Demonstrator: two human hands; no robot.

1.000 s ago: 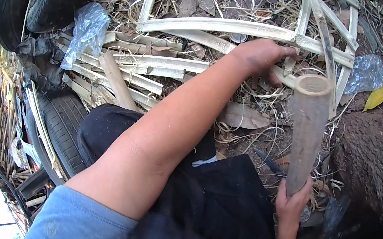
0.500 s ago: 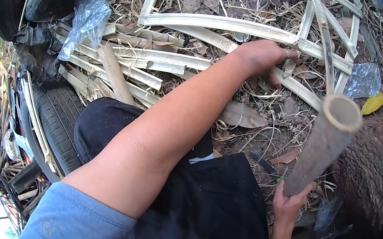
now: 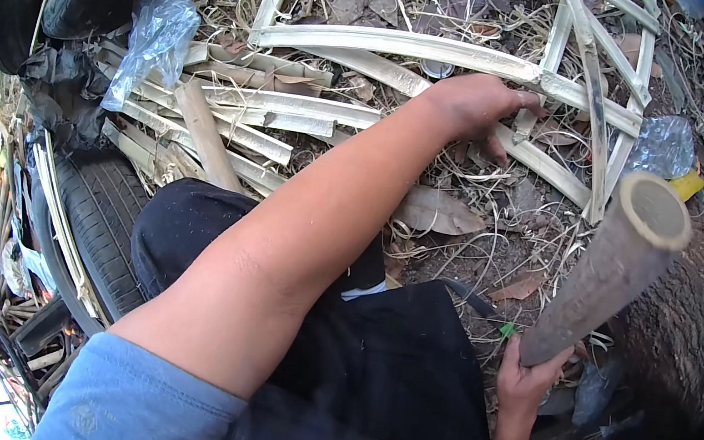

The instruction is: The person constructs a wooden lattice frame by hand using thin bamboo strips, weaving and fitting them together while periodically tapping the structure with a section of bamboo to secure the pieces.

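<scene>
My right hand (image 3: 527, 377) is wrapped round the lower end of a thick bamboo tube (image 3: 606, 270). The tube tilts up and to the right, its round hollow end toward me. My left arm reaches far across to a lattice of split bamboo strips (image 3: 407, 45) lying on the ground. There my left hand (image 3: 477, 111) grips a slanting bamboo strip (image 3: 548, 171) near a crossing, with fingers and thumb on either side of it. The palm side and some fingertips are hidden.
More split strips (image 3: 267, 119) and a short pole (image 3: 204, 137) lie left of my arm. Tyres (image 3: 101, 208) stand at the left, near a clear plastic bag (image 3: 160, 33). A tree trunk (image 3: 692, 311) rises at the right. Shavings and dry leaves (image 3: 441, 211) litter the ground.
My right hand has swung the bamboo tube's upper end slightly right. A slender strip's lower end, formerly hidden behind the tube, now shows. My left hand stays at nearly the same spot.
</scene>
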